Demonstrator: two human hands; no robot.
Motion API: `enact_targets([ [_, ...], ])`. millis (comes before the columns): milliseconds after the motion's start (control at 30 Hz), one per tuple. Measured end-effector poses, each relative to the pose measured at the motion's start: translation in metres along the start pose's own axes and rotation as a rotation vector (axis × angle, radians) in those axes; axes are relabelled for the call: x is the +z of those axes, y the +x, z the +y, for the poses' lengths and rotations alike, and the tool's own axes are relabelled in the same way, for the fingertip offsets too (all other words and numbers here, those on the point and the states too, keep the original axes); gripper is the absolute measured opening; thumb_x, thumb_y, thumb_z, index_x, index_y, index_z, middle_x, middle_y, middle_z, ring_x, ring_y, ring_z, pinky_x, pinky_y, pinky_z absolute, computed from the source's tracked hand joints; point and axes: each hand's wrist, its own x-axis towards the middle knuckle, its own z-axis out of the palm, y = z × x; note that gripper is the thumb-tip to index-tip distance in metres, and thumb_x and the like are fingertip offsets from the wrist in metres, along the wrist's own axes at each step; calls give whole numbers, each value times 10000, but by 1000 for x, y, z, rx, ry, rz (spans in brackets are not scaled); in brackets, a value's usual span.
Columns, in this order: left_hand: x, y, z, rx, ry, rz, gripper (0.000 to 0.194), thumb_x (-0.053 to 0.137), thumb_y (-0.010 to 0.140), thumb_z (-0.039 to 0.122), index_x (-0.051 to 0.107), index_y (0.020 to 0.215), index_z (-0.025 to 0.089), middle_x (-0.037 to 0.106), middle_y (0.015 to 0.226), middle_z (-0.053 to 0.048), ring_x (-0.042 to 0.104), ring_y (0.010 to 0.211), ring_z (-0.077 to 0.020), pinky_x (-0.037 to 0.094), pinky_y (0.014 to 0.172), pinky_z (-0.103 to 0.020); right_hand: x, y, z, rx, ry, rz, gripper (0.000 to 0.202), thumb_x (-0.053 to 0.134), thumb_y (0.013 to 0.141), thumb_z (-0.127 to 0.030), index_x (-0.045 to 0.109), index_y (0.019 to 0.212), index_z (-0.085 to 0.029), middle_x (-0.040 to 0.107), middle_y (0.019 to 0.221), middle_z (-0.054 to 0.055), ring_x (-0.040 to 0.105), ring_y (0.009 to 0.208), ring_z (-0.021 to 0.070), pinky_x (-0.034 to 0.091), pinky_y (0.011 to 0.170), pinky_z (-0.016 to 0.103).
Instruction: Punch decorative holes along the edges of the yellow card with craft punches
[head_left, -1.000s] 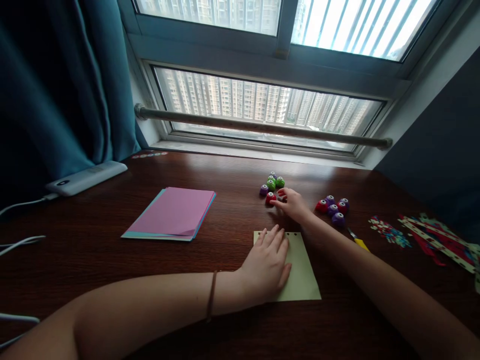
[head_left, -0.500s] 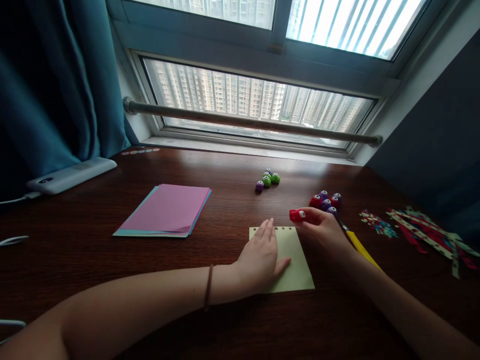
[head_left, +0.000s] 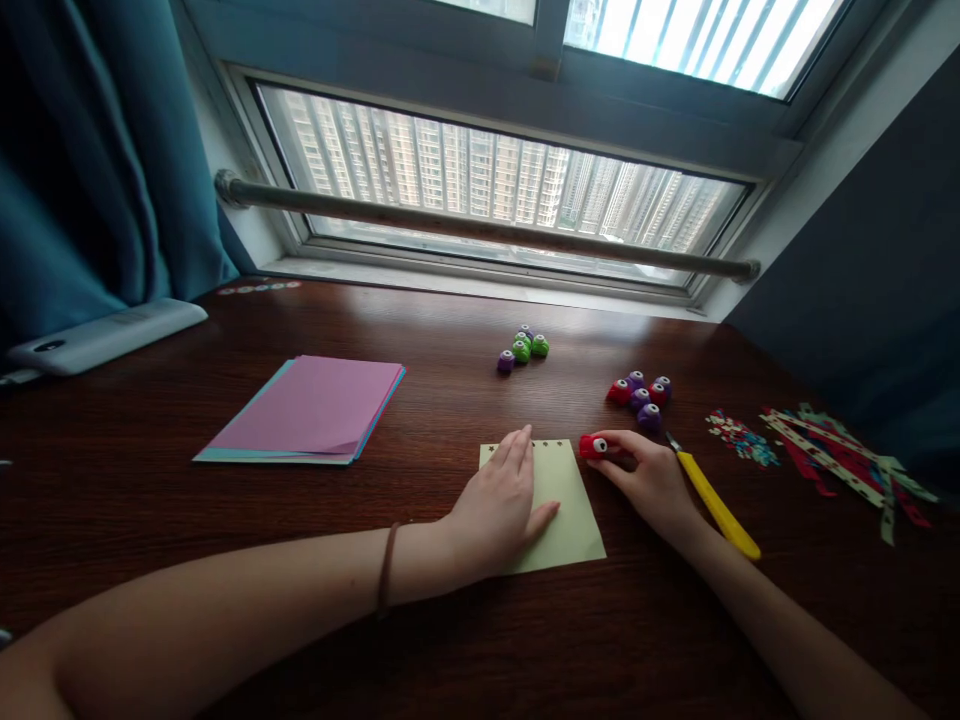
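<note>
My left hand (head_left: 499, 500) lies flat on a pale yellow sheet of paper (head_left: 574, 515), fingers stretched toward its far edge. Small star-like holes run along that edge, some covered by the fingers. Between the thumb and fingers of my right hand (head_left: 649, 480) is a small red craft punch (head_left: 592, 447) with a white round top. It is at the sheet's far right corner; whether the paper sits in its slot I cannot tell. Just right of this hand rests a utility knife (head_left: 720, 505) with a yellow handle.
Red and purple punches (head_left: 640, 397) cluster beyond my right hand, green and purple ones (head_left: 522, 348) farther back. Pink and blue paper (head_left: 307, 405) is stacked at left, near a white phone (head_left: 112, 335). Confetti (head_left: 741, 440) and punched paper strips (head_left: 840, 460) lie at right.
My right hand has brought the red punch down and nearer to the paper's far right corner. My left hand stays flat on the sheet. The whole view has shifted slightly.
</note>
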Motion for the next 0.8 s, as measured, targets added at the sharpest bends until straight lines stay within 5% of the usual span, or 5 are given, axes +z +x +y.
enact_targets([
  [267, 0, -2, 1, 21, -47, 122, 756, 546, 829, 423, 217, 1340, -27, 306, 1347, -222, 247, 1258, -310, 252, 1059, -434, 2, 0, 7, -54, -130, 16, 188, 647, 763, -279, 634, 938, -212, 630, 898, 0, 579, 776, 191, 476, 702, 323],
  [800, -2, -4, 1, 55, -99, 153, 752, 540, 831, 404, 176, 1349, -2, 298, 1332, -211, 233, 1251, -305, 236, 1063, -426, 3, 1, 5, -31, -126, 24, 230, 639, 772, -364, 644, 931, -198, 638, 892, 22, 576, 762, 208, 468, 688, 321],
])
